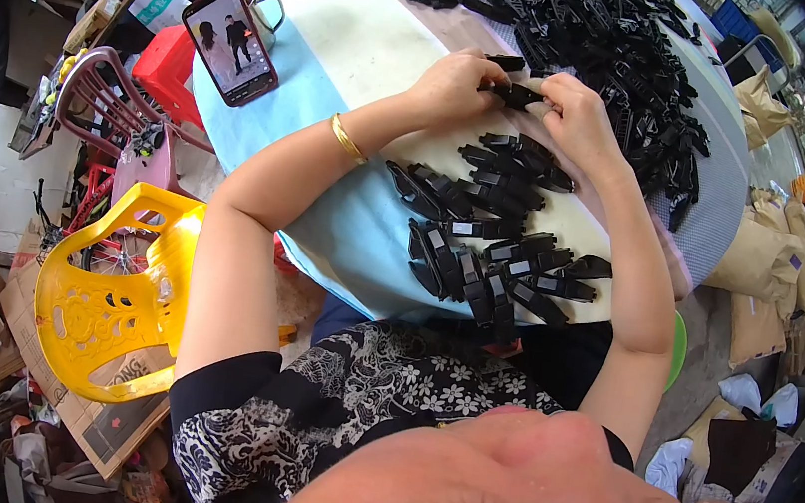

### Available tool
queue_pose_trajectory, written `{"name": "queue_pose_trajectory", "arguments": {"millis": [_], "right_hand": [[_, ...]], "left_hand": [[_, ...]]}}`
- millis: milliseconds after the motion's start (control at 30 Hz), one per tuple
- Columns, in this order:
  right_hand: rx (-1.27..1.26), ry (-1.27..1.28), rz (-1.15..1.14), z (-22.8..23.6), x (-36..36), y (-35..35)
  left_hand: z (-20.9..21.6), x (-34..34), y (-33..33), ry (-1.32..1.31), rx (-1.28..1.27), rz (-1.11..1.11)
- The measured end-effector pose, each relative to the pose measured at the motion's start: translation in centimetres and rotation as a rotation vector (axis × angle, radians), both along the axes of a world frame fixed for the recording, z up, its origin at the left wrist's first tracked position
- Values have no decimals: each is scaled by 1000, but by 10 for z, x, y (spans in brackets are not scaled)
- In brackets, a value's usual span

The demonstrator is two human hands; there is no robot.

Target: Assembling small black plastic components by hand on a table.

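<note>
Both my hands meet over the far middle of the table, at the edge of a big heap of black plastic parts. A small black plastic part is held between them. My left hand has its fingers closed on the left end, and my right hand pinches the other end, with pale covers on its fingertips. Just beyond the left fingers lies another black part. Nearer me, a smaller group of black parts lies in rough rows between my forearms.
The round table's cloth has blue, cream and checked areas. A phone leans against a metal mug at the left. Beside the table stand a yellow plastic chair and a red stool. Brown sacks are at the right.
</note>
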State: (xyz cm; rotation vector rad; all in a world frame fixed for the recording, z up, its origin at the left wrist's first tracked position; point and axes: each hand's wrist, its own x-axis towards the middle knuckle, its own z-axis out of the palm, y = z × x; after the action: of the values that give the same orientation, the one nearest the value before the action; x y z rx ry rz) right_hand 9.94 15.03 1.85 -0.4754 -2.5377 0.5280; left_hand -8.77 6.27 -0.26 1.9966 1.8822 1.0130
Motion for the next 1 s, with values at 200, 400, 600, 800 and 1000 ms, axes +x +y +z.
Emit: {"name": "queue_pose_trajectory", "arguments": {"millis": [200, 400, 600, 800, 1000], "right_hand": [[256, -139, 20, 8, 11, 4], [291, -150, 47, 6, 14, 11], [230, -119, 83, 1, -2, 1], [131, 80, 49, -2, -7, 26], [360, -155, -103, -10, -15, 31]], "left_hand": [[7, -2, -4, -20, -73, -47], [6, -2, -4, -76, -111, -19], [0, -1, -2, -81, -11, -106], [21, -5, -6, -39, -230, -352], [7, -28, 6, 174, 255, 56]]}}
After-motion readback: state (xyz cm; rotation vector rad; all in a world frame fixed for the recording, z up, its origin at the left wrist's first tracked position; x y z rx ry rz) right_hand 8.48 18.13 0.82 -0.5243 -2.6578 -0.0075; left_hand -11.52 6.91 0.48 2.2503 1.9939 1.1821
